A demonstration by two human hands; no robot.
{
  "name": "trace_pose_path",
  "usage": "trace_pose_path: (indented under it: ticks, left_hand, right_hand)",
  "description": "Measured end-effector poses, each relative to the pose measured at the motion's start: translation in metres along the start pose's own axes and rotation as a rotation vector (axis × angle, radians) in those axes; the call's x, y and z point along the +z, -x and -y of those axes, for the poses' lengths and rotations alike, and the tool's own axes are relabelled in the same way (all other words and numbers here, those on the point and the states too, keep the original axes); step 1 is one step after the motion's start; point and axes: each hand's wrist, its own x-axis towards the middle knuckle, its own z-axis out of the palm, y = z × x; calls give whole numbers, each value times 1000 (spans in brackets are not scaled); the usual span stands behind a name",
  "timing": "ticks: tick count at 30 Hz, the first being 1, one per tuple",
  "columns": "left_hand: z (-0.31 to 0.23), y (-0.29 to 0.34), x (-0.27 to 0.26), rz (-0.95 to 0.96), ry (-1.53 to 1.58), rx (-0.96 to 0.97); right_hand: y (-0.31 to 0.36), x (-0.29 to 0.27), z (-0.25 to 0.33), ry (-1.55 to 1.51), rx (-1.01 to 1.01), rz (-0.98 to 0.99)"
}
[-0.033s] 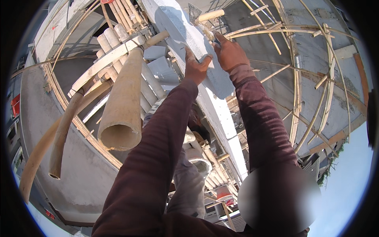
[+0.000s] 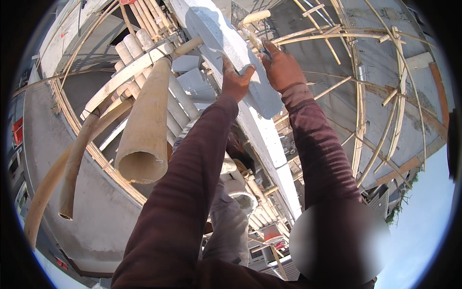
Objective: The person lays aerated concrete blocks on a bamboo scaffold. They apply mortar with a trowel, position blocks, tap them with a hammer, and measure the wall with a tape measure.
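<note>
A light grey building block (image 2: 264, 98) lies along the top of a narrow pale wall (image 2: 278, 159), partly in shadow. My left hand (image 2: 236, 79) grips its left edge, with the thumb over the top face and the index finger stretched along the side. Against the right edge is my right hand (image 2: 284, 67), its thumb by the top face and its other fingers curled down the far side, partly hidden. A small dark bit shows by the right fingertips; I cannot make out what it is.
A thick bamboo pole (image 2: 147, 125) points its open end toward me on the left, lashed to a pale crossbar (image 2: 127, 79). Thinner curved poles (image 2: 77, 168) hang beside it. Bamboo scaffolding (image 2: 397, 101) stands at right. Below me are more poles and a red bucket (image 2: 273, 232).
The whole view has shifted very slightly, with the poles and my hands a little further left. Both hands keep the same hold on the block.
</note>
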Motion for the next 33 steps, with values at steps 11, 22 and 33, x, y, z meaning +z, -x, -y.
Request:
trace_pose_path:
  ticks: [11, 22, 33]
  left_hand:
    - [-65, -13, -36, 173, 546, -437]
    - [-63, -14, -40, 213, 600, -482]
    - [-73, -18, -63, 240, 449, -734]
  right_hand:
    - [202, 0, -45, 17, 86, -34]
    - [214, -2, -37, 16, 121, -50]
    - [373, 14, 25, -591, 317, 54]
